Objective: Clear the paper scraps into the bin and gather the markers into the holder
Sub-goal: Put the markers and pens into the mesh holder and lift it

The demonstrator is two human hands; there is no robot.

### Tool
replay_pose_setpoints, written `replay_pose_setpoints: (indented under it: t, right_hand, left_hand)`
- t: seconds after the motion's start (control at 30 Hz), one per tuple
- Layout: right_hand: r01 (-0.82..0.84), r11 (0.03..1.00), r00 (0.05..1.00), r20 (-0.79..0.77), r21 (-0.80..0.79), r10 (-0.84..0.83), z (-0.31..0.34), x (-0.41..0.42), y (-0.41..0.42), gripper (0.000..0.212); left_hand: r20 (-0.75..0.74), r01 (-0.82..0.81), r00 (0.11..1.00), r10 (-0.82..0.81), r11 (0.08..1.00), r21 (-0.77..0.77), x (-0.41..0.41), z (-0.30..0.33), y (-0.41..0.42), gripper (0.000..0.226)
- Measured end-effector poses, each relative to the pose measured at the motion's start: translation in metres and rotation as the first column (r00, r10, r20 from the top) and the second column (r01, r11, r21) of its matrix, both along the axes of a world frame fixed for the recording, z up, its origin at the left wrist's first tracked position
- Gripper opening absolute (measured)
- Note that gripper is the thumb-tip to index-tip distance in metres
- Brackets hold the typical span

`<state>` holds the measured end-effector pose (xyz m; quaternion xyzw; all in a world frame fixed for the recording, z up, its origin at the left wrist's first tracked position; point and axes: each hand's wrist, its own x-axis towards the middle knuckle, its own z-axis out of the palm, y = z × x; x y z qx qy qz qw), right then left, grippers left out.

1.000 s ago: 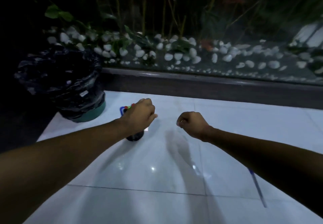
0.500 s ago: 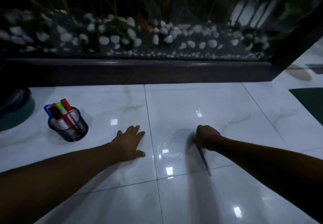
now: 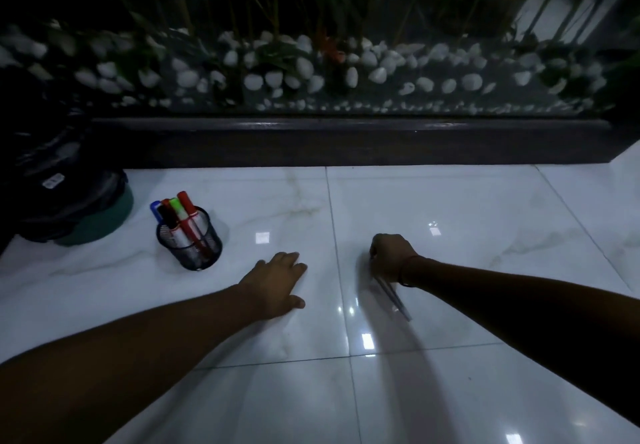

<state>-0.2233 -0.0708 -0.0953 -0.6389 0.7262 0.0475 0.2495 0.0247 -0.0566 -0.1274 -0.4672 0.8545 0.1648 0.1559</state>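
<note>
A black mesh holder [image 3: 189, 241] stands on the white tiled floor at the left, with several markers [image 3: 181, 213] upright in it, red, green, black and blue. My left hand [image 3: 277, 282] rests flat on the floor to the right of the holder, fingers straight. My right hand [image 3: 391, 256] is curled round a thin blue pen [image 3: 394, 298], whose free end points back toward me just above the tiles. The bin [image 3: 69, 201], lined with a black bag, sits at the far left edge. No paper scraps show.
A dark raised kerb [image 3: 346, 142] runs across behind the tiles, with white pebbles [image 3: 311, 72] and plant stems beyond it. The glossy tiles [image 3: 450, 208] stretch to the right and toward me, with light reflections on them.
The view swung right then back left, so the holder and bin sit further in. My left hand left the holder and lies flat on the floor. My right hand took hold of the pen.
</note>
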Motion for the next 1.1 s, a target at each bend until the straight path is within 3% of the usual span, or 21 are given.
replay_pose_setpoints:
  t: [0.1,0.23,0.47,0.63,0.83,1.03,1.1]
  right_hand:
    - [-0.092,0.993,0.989,0.11,-0.071,0.1,0.008,0.047,-0.021,0.018]
    - [-0.038,0.983,0.911,0.399,-0.182,0.109,0.031,0.111,-0.048,0.012]
    - [0.062,0.96,0.593,0.783,-0.274,0.185,0.075,0.211,-0.068,0.008]
    - [0.112,0.931,0.418,0.866,-0.349,0.274,0.093,0.254,-0.067,0.011]
    - [0.0,0.839,0.59,0.677,-0.544,0.44,0.081,0.271,-0.064,0.011]
    - [-0.219,0.864,0.722,0.52,-0.454,0.456,0.059,0.269,-0.057,0.017]
    - [-0.219,0.869,0.755,0.486,-0.444,0.439,0.052,0.267,-0.057,0.022]
  left_hand:
    - [0.008,-0.021,1.0,0.02,1.0,0.016,0.03,0.006,0.009,0.073]
    - [0.027,-0.088,0.996,0.087,0.996,0.036,0.08,0.01,0.026,0.07]
    - [0.109,-0.21,0.972,0.21,0.978,-0.015,0.149,0.02,0.046,0.044]
    - [0.079,-0.466,0.88,0.468,0.884,-0.037,0.172,0.019,0.046,0.068]
    - [-0.023,-0.575,0.818,0.575,0.818,0.029,0.177,0.013,0.034,0.082]
    - [-0.05,-0.547,0.836,0.546,0.837,0.012,0.178,0.002,0.028,0.082]
    - [-0.052,-0.543,0.839,0.542,0.84,-0.015,0.18,0.004,0.025,0.083]
